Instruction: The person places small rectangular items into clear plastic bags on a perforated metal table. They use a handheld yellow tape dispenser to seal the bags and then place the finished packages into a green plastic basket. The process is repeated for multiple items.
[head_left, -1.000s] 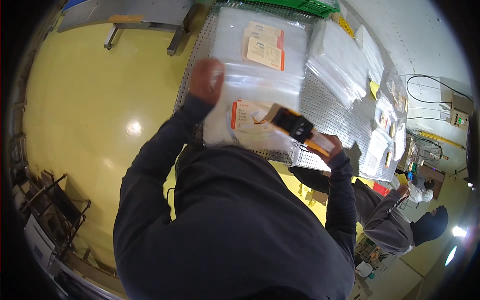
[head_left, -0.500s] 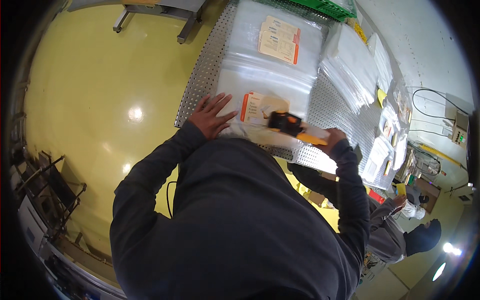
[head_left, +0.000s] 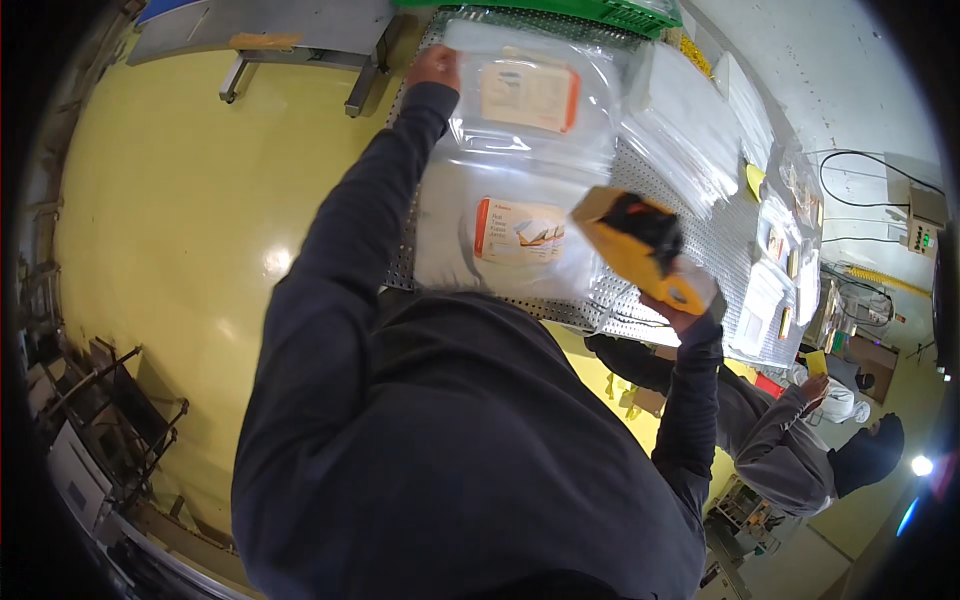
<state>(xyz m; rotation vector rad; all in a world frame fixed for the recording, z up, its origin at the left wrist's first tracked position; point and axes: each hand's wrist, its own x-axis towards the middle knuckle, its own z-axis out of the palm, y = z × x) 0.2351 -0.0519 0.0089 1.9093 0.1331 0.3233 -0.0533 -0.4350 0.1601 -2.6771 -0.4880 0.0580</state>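
Two stacks of clear plastic bags with pale, orange-banded labels lie one beyond the other on a perforated metal table point(head_left: 640, 195). At the far stack point(head_left: 475, 125), my left hand point(head_left: 435, 68) is closed at the left edge, pinching the plastic, which looks wrinkled and slightly raised. The near stack point(head_left: 440, 250) lies close to my body, its label point(head_left: 520, 230) facing up. To its right, my right hand point(head_left: 680, 312) grips a yellow-and-black label gun point(head_left: 635, 240) by its handle, tilted and raised above the table. Motion blurs its front end.
A green crate point(head_left: 610, 12) borders the table's far end. More clear bags point(head_left: 690, 120) are piled to the right. Farther right, a control box point(head_left: 922, 222) with cables hangs on the wall. A person in a dark head covering point(head_left: 800, 450) works on the right. A metal stand point(head_left: 300, 50) is at far left.
My left hand has gone from lying spread on the near stack to gripping plastic at the far stack's left edge. My right hand has drawn the label gun right, off the near label.
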